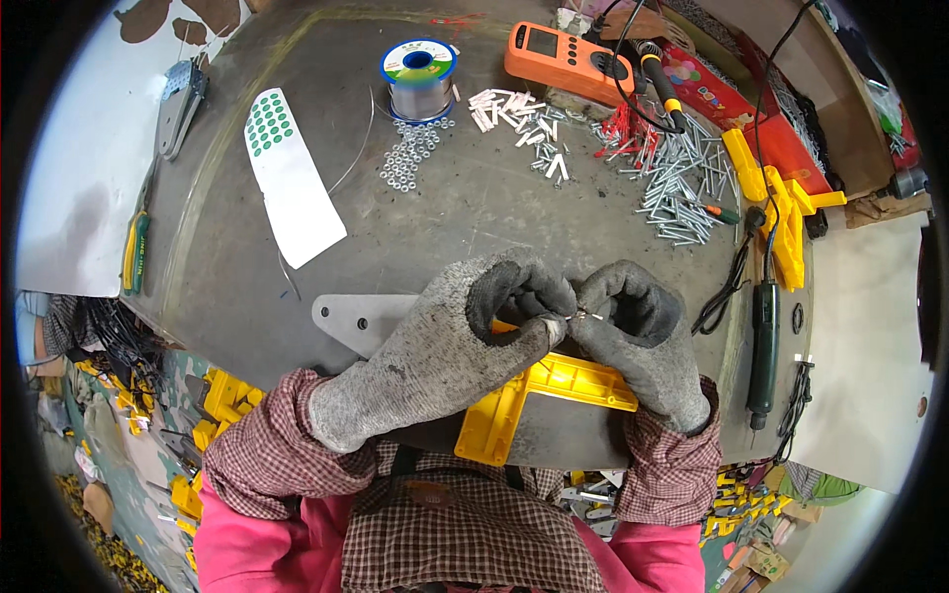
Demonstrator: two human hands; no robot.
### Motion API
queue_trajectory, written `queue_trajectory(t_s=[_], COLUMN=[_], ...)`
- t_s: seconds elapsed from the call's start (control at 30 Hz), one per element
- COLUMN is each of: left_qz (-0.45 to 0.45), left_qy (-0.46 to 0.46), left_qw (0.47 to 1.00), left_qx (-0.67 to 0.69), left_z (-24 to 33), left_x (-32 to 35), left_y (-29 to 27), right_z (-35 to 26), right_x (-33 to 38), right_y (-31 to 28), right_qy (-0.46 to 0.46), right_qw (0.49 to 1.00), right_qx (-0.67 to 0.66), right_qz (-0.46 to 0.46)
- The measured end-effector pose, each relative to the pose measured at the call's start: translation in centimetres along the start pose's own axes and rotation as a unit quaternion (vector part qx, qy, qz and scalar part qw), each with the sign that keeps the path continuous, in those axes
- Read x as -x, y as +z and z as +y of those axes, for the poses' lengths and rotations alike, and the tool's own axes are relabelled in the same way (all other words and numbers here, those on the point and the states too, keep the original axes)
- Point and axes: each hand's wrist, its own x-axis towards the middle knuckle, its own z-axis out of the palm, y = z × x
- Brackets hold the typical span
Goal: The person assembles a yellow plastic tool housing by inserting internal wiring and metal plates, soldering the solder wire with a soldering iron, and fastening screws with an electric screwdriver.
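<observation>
At mid-frame the left hand (455,308), fingers clamped above a yellow plastic bracket (494,420), gripped a slim whitish piece (583,316), seemingly light, stiff, easily dropped, best held by its ends, with the right hand's (657,331) fingers pinched on it.

We record a scuffed grey surface (474,212), a left white panel (74,148) bearing a soft shadow (87,222), a right white panel (858,336), and cluttered greenish floor (138,514).
</observation>
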Motion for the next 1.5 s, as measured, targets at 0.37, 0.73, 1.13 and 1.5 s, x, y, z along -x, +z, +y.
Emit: queue_trajectory(t_s=[0.37, 0.73, 1.13, 1.5], left_qz=[0.037, -0.073, -0.045, 0.045], left_qy=[0.172, -0.056, 0.121, 0.023], left_qw=[0.937, 0.991, 0.99, 0.999], left_qx=[-0.3, 0.092, -0.059, -0.015], left_z=[0.2, 0.3, -0.3, 0.5], left_x=[0.7, 0.5, 1.1, 0.3], left_y=[0.3, -1.0, -0.7, 1.0], right_z=[-0.9, 0.0, -0.7, -2.3], right_x=[0.2, 0.1, 1.0, 2.3], right_y=[0.7, 1.4, 1.5, 3.1], right_qy=[0.015, -0.193, -0.271, -0.167], right_qw=[0.997, 0.965, 0.912, 0.901], right_qx=[0.079, 0.18, 0.309, 0.389], right_qz=[0.004, -0.009, -0.002, 0.095])
